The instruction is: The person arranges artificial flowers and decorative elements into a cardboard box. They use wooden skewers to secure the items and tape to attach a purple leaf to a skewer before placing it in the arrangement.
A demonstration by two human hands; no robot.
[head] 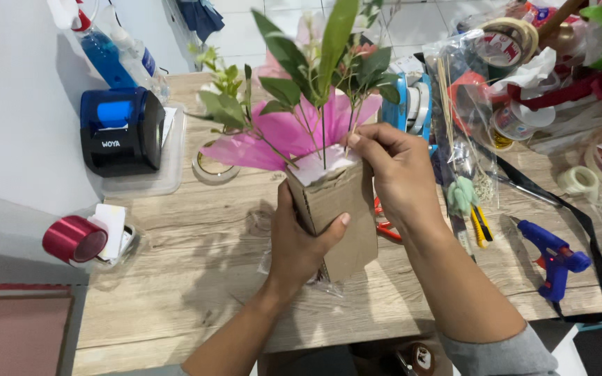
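A: What can't you make out around the cardboard box (336, 212)?

B: Its bottom is hidden behind the left hand (297, 247), which is wrapped around the lower front, thumb across the face. What's inside is covered by pink paper (283, 136). The tops of the leafy stems (315, 63) are cut off by the picture's upper edge.

A: And the right hand (395, 174)?

B: It rests on the box's top right rim, fingertips pinched on one thin stem; the stem count is unclear.

A: Where is the box?

B: Held upright above the wooden table (196, 278), near its middle.

A: Counts?

B: One glue gun (555, 257) well right of the box, one small printer (121, 129) far left, one red ribbon roll (72, 239) lower left, two spray bottles (116, 56) behind the printer. The clutter to the upper right is too tangled to count.
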